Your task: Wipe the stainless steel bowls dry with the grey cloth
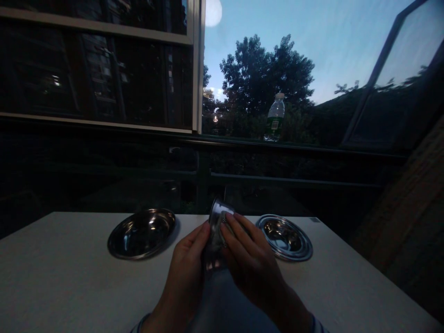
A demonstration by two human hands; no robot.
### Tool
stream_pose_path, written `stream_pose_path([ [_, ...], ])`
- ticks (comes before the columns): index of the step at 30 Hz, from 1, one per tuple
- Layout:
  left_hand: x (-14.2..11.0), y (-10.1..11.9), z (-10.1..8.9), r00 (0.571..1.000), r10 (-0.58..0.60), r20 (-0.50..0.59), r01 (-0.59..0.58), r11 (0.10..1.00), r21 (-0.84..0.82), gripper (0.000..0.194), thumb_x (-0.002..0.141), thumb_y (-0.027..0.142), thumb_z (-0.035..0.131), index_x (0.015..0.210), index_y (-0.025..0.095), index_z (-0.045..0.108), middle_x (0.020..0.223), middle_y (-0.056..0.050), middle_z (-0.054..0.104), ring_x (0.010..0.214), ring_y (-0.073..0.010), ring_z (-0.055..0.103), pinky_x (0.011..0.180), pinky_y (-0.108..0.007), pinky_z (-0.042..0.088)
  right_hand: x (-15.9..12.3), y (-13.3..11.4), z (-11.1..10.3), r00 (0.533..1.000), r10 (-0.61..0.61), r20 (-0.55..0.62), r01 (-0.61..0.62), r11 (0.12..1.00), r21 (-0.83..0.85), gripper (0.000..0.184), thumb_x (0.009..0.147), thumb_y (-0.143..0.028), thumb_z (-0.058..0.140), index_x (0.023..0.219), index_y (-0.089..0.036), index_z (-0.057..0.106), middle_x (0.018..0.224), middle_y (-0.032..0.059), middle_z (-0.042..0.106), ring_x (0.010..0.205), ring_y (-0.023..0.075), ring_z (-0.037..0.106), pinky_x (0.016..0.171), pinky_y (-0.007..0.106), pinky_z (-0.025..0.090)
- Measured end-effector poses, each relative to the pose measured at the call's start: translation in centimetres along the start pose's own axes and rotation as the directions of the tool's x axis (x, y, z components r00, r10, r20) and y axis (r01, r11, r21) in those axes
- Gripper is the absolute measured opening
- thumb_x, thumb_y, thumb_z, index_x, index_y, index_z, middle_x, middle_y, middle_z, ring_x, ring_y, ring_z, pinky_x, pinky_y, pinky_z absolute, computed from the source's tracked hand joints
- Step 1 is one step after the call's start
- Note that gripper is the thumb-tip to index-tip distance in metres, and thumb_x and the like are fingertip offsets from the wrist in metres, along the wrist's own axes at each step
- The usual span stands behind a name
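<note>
My left hand (pixel 187 263) grips a shiny metal bowl (pixel 218 207) by its left side, thumb along the rim. The bowl is tilted up on edge above the table, mostly covered by my hands. A light greyish cloth (pixel 217 233) lies against its surface, pressed there under the fingers of my right hand (pixel 251 256). To the left a wide metal bowl (pixel 142 233) rests on the table. Right of my hands are metal dishes (pixel 284 236) with broad rims, seemingly stacked.
A white table (pixel 69 277) spans the foreground. Behind it a dark railing (pixel 294 150) runs below the window, and a clear plastic bottle (pixel 275 118) with a green label stands there. The window frame (pixel 197 69) rises at the left of the opening.
</note>
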State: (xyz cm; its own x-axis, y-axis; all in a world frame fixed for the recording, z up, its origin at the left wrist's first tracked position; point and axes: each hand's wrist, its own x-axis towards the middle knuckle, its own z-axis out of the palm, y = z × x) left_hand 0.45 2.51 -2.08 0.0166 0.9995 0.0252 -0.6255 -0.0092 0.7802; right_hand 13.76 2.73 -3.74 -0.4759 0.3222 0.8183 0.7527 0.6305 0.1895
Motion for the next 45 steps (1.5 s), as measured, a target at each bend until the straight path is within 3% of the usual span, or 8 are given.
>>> stream_pose_path([
  [6,0.3,0.2,-0.4,0.999,0.031,-0.012,-0.032,0.999,-0.031,0.013,0.071,0.026,0.067,0.077,0.016,0.072,0.074,-0.003,0.071,0.065,-0.0107,0.063,0.065,-0.019,0.048,-0.3,-0.9,0.4,0.989,-0.148,0.015,0.148,0.989,-0.014,0.032,0.090,-0.013,0.040,0.119,-0.013,0.054,0.127,0.0052,0.054,0.122,0.0233,0.039,0.092,0.041,0.040],
  [11,-0.1,-0.3,-0.1,0.996,-0.007,0.093,0.007,1.000,0.006,0.016,0.074,0.025,0.065,0.085,0.016,0.072,0.079,-0.004,0.072,0.073,-0.0136,0.064,0.068,-0.021,0.048,0.3,-0.2,-0.8,0.998,-0.046,0.051,0.047,0.999,-0.023,0.034,0.092,-0.020,0.037,0.121,-0.011,0.053,0.129,0.0080,0.052,0.121,0.0245,0.040,0.092,0.041,0.036],
  [19,0.1,0.1,-0.2,0.998,-0.024,0.057,0.024,1.000,0.004,0.013,0.073,0.026,0.066,0.071,0.014,0.071,0.067,-0.002,0.069,0.059,-0.0105,0.060,0.058,-0.019,0.046,0.1,-0.6,-1.1,0.986,-0.126,0.106,0.126,0.992,0.009,0.033,0.092,-0.017,0.037,0.122,-0.014,0.052,0.132,0.0027,0.050,0.123,0.0205,0.037,0.094,0.038,0.033],
  [24,-0.4,-0.3,0.1,0.986,-0.047,0.162,0.047,0.999,0.003,0.017,0.078,0.025,0.061,0.087,0.015,0.071,0.080,-0.005,0.070,0.070,-0.0127,0.062,0.065,-0.022,0.047,0.5,-0.1,-1.7,0.998,-0.023,0.060,0.024,1.000,-0.018,0.033,0.092,-0.020,0.035,0.120,-0.013,0.052,0.128,0.0074,0.053,0.121,0.0226,0.040,0.092,0.040,0.034],
  [26,-0.5,-0.2,0.1,0.988,-0.055,0.145,0.056,0.998,0.001,0.018,0.077,0.026,0.062,0.087,0.014,0.071,0.079,-0.005,0.070,0.069,-0.0129,0.062,0.065,-0.022,0.047,0.4,-0.2,-1.7,0.998,-0.030,0.057,0.031,0.999,-0.015,0.033,0.091,-0.019,0.036,0.120,-0.013,0.053,0.127,0.0073,0.054,0.120,0.0229,0.040,0.091,0.040,0.035],
  [33,-0.1,0.1,-0.2,0.999,-0.033,0.008,0.034,0.998,-0.051,0.019,0.072,0.031,0.067,0.062,0.015,0.066,0.058,0.001,0.064,0.053,-0.0085,0.056,0.053,-0.018,0.045,0.1,-0.8,-1.1,0.983,-0.156,0.094,0.157,0.988,-0.002,0.032,0.091,-0.018,0.039,0.121,-0.015,0.052,0.129,0.0035,0.053,0.121,0.0198,0.040,0.092,0.038,0.036],
  [39,-0.5,-0.4,0.2,0.995,-0.017,0.099,0.015,1.000,0.018,0.021,0.076,0.032,0.061,0.073,0.013,0.069,0.070,-0.003,0.068,0.065,-0.0135,0.060,0.060,-0.022,0.046,0.6,-0.2,-1.9,0.998,-0.029,0.056,0.030,0.999,-0.018,0.032,0.092,-0.021,0.037,0.116,-0.012,0.055,0.126,0.0078,0.055,0.117,0.0230,0.043,0.090,0.039,0.035],
  [45,-0.3,0.5,0.2,0.999,0.024,-0.039,-0.022,0.998,0.051,0.019,0.071,0.032,0.066,0.073,0.013,0.070,0.066,-0.002,0.067,0.067,-0.0146,0.061,0.064,-0.023,0.047,0.0,-1.1,-1.1,0.987,-0.146,0.065,0.146,0.989,0.002,0.032,0.089,-0.017,0.041,0.118,-0.014,0.054,0.126,0.0040,0.055,0.118,0.0207,0.042,0.089,0.037,0.038],
])
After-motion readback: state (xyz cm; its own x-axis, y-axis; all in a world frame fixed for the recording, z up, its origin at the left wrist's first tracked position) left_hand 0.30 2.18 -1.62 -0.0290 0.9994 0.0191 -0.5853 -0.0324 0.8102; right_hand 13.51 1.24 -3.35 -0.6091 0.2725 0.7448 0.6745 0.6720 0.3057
